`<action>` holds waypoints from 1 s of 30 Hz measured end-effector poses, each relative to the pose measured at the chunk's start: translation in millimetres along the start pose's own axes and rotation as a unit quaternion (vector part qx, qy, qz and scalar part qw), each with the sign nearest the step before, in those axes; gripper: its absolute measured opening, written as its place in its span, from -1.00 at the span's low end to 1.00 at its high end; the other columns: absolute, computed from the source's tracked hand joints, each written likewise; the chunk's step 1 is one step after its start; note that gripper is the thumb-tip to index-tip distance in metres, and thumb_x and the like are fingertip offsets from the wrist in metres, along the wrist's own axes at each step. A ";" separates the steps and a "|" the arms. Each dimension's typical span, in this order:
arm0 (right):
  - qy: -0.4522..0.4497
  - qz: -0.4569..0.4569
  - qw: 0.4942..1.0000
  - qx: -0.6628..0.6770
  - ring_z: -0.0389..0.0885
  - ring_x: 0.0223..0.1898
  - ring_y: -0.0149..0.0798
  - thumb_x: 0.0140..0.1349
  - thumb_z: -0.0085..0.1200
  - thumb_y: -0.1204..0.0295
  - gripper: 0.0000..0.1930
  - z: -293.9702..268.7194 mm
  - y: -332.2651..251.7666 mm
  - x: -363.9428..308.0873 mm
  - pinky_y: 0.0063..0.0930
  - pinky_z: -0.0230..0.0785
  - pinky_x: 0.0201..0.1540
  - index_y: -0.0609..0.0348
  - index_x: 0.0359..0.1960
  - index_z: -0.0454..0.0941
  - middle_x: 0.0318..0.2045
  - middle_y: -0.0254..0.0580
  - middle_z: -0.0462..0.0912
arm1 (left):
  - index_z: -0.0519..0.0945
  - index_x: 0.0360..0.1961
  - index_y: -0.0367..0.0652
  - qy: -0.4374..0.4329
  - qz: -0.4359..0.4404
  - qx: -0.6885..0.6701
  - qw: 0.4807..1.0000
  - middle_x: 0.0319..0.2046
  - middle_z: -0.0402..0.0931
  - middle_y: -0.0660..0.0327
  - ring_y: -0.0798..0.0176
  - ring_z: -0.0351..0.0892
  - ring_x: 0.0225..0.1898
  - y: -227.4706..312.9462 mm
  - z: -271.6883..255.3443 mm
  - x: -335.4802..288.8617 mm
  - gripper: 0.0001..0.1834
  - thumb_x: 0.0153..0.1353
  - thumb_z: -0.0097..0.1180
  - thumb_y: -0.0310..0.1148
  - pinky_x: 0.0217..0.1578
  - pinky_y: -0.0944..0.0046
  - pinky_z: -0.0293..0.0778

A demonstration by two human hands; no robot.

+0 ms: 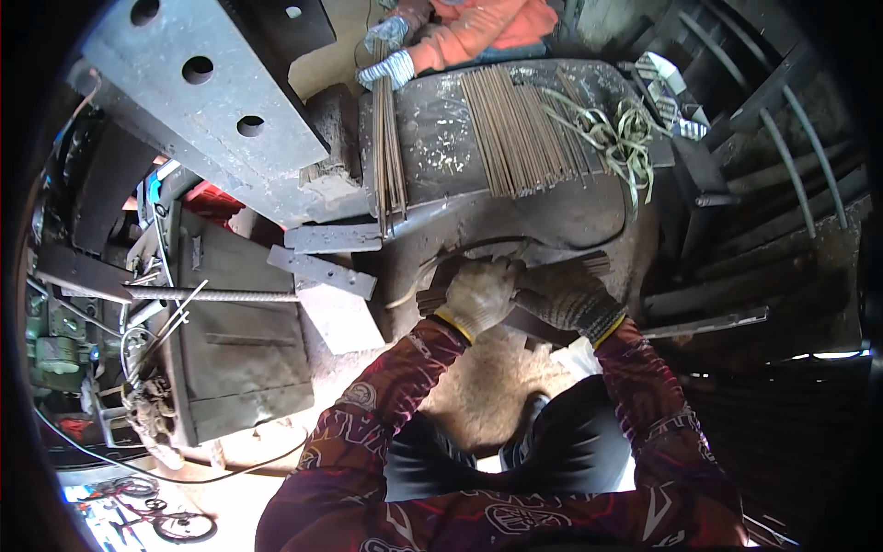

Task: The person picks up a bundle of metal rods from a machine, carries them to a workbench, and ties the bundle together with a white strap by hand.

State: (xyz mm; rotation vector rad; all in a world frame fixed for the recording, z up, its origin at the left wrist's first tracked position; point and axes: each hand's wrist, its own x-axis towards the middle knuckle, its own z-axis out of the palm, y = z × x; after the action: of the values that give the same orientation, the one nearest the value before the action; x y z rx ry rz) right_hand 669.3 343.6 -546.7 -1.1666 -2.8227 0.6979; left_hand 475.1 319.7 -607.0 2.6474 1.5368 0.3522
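Both my hands wear knitted work gloves with yellow-edged cuffs and sit close together in front of my knees. My left hand (481, 296) is closed round a bundle of thin metal rods (596, 265), whose ends show to the left and right of the gloves. My right hand (567, 299) grips the same bundle, fingers curled and mostly hidden. A dark band or hose (487, 243) arcs just beyond my hands. On the dark metal bench ahead lies a wide row of brown rods (520, 133), beside a heap of pale straps (630, 143).
Across the bench, a co-worker in an orange top (478, 35) holds an upright bunch of rods (388, 147) with gloved hands. A thick steel beam with round holes (207, 101) stands at left. Flat metal bars (322, 270) and a ribbed bar (216, 294) lie nearer.
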 end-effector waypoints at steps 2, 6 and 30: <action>0.038 -0.009 0.999 0.005 0.67 -0.14 0.07 0.36 -0.02 0.07 -0.56 -1.4 5.8 -2.6 0.02 0.47 -0.04 0.15 0.05 0.53 -0.24 0.01 0.69 | 0.51 0.13 0.02 0.025 0.035 0.014 0.999 -0.24 0.56 0.20 0.11 0.65 -0.32 -1.9 2.1 8.3 -0.38 0.05 0.32 0.00 -0.34 0.06 0.56; 0.005 -0.058 0.998 -0.021 0.65 -0.11 0.13 0.34 0.00 0.00 -0.52 4.8 18.6 2.1 0.02 0.47 -0.02 0.15 0.02 0.55 -0.21 0.05 0.69 | 0.53 0.10 -0.02 -0.014 0.033 0.035 0.999 -0.17 0.55 0.18 0.10 0.64 -0.31 8.3 -9.6 8.4 -0.34 0.05 0.29 0.14 -0.39 0.04 0.56; -0.096 0.173 0.944 0.263 0.69 -0.18 -0.11 0.38 0.01 -0.14 -0.44 -5.0 0.9 -14.1 -0.24 0.47 -0.04 0.16 -0.07 0.67 -0.24 -0.02 0.72 | 0.53 0.14 -0.08 -0.034 -0.053 -0.455 0.888 -0.09 0.64 0.05 -0.03 0.65 -0.03 -10.9 -27.6 -5.3 -0.61 0.28 0.07 -0.36 0.02 0.11 0.55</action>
State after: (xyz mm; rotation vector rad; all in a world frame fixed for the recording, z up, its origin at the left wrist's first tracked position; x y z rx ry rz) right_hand 680.9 336.7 -540.3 -1.5474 -2.3214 1.5432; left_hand 457.0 318.8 -582.9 1.8053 1.0809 0.7390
